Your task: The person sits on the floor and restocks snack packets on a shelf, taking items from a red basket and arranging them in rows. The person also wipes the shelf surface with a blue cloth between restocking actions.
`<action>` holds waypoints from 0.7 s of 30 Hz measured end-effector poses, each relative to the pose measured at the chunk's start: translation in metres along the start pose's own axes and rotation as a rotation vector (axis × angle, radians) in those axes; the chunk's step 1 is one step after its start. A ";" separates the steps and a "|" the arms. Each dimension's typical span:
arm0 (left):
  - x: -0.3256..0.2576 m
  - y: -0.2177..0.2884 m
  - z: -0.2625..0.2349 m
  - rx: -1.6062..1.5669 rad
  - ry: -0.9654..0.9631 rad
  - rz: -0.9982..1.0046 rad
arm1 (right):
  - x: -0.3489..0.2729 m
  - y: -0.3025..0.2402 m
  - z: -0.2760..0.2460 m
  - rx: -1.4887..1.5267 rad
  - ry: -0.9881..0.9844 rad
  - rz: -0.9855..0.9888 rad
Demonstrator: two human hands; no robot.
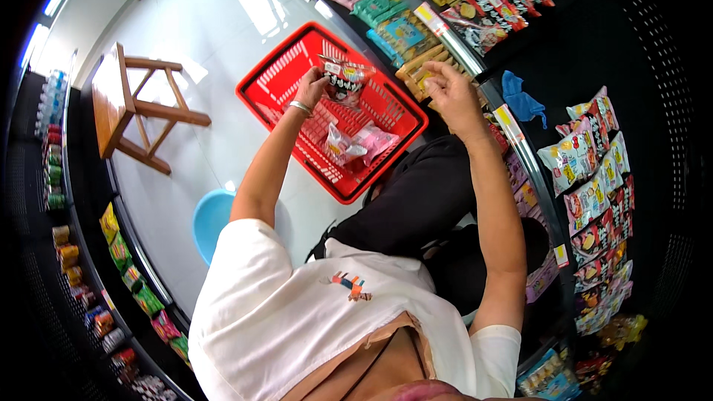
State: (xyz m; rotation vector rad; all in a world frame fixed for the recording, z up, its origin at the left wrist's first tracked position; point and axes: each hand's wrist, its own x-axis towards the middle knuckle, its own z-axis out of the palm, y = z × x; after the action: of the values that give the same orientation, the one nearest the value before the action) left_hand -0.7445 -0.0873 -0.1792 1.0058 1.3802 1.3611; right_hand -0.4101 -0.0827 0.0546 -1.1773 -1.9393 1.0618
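Observation:
My left hand [310, 89], with a bracelet at the wrist, is closed on a red, black and white snack bag [346, 83] over the far part of a red plastic shopping basket [261, 113]. Lower in the basket lie a whitish snack bag [342, 147] and a pink one [377, 141]. By the shelf edge to the right of the basket is my right hand [454, 102], its fingers half bent and apart, with nothing visible between them. Tan packets [416, 74] on the lower shelf sit just beyond its fingertips.
Black shelves on the right carry several snack bags [587, 204] and a crumpled blue cloth-like item [523, 96]. A wooden stool [111, 104] and a light blue basin [211, 224] stand on the left. Another shelf with green packets [120, 252] runs along the far left.

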 end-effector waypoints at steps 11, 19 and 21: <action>-0.022 0.228 0.172 -0.252 -0.305 0.170 | -0.004 0.000 -0.022 0.027 0.450 -0.164; -0.028 0.265 0.305 -0.202 -0.557 0.119 | -0.031 0.034 -0.123 0.192 0.729 -0.035; -0.010 0.257 0.340 -0.209 -0.545 0.145 | -0.034 0.047 -0.142 0.256 0.830 -0.087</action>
State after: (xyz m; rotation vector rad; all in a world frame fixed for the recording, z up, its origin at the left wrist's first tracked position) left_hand -0.4257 -0.0005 0.0902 1.2357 0.7575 1.1844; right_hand -0.2607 -0.0562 0.0781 -1.1275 -1.1560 0.5982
